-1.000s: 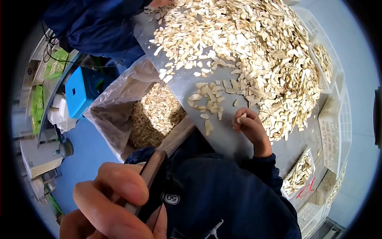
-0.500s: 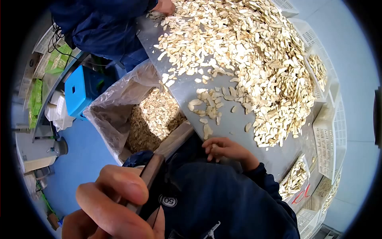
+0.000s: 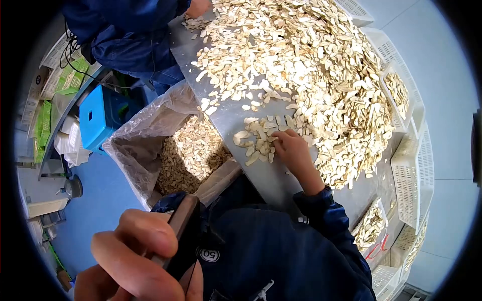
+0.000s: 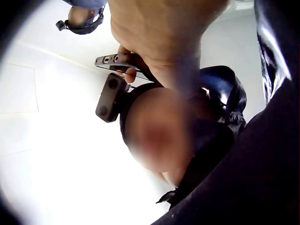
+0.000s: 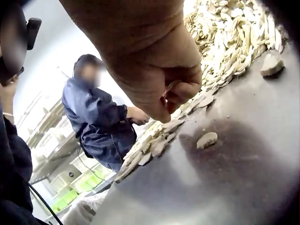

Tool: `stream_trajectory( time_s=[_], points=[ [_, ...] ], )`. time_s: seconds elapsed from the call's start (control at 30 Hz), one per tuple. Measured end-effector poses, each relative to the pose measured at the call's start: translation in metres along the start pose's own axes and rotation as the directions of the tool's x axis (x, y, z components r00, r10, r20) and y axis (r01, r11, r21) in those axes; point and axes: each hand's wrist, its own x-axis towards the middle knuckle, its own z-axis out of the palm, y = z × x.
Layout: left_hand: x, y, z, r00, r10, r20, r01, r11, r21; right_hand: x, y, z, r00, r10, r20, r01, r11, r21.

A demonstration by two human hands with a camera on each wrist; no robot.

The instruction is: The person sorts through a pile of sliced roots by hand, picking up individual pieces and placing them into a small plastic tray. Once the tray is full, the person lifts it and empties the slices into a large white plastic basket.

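In the head view my left hand (image 3: 135,256), large and close to the camera, grips a smartphone (image 3: 182,218) by its edges. The left wrist view has the phone (image 4: 117,59) beside the head camera. My right hand (image 3: 295,156) is over the table at a small group of pale dried slices (image 3: 253,131), its fingertips right at them. Curled fingers with a pale bit between them show in the right wrist view. A loose slice (image 5: 207,140) lies on the metal table beneath that hand.
A large heap of slices (image 3: 326,65) covers the far part of the metal table (image 3: 203,95). Left of its edge stands a plastic-lined box (image 3: 133,160) holding more slices. White baskets (image 3: 406,180) line the right side. Another person (image 3: 135,35) works at upper left, beside a blue stool (image 3: 98,118).
My right hand drew back to the near table edge half a second ago, then reached forward to the small group of slices. The left hand keeps holding the smartphone.
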Motion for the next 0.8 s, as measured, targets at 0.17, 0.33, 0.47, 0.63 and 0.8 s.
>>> stream_trajectory(
  time_s=[0.17,0.33,0.47,0.63,0.8],
  points=[
    [-0.003,0.008,0.003,0.997,-0.078,-0.014,0.078,0.997,-0.025,-0.002,0.007,0.016,1.000,0.003,-0.031,-0.005,0.997,-0.073],
    [0.005,-0.007,0.016,0.993,0.062,-0.098,-0.046,0.987,0.153,-0.004,0.016,-0.040,0.972,0.179,0.151,-0.206,0.962,0.181],
    [0.010,-0.027,0.025,0.932,0.347,-0.106,-0.324,0.927,0.191,0.008,0.075,-0.128,0.973,0.230,0.027,-0.221,0.888,0.403],
    [0.017,-0.034,0.025,0.927,0.372,-0.053,-0.357,0.915,0.187,0.026,0.069,-0.208,0.627,0.671,-0.396,0.230,0.326,0.917],
    [0.010,-0.019,0.020,0.984,0.165,-0.062,-0.146,0.960,0.240,0.003,0.035,-0.140,0.919,0.394,0.035,-0.281,0.588,0.758]
  ],
)
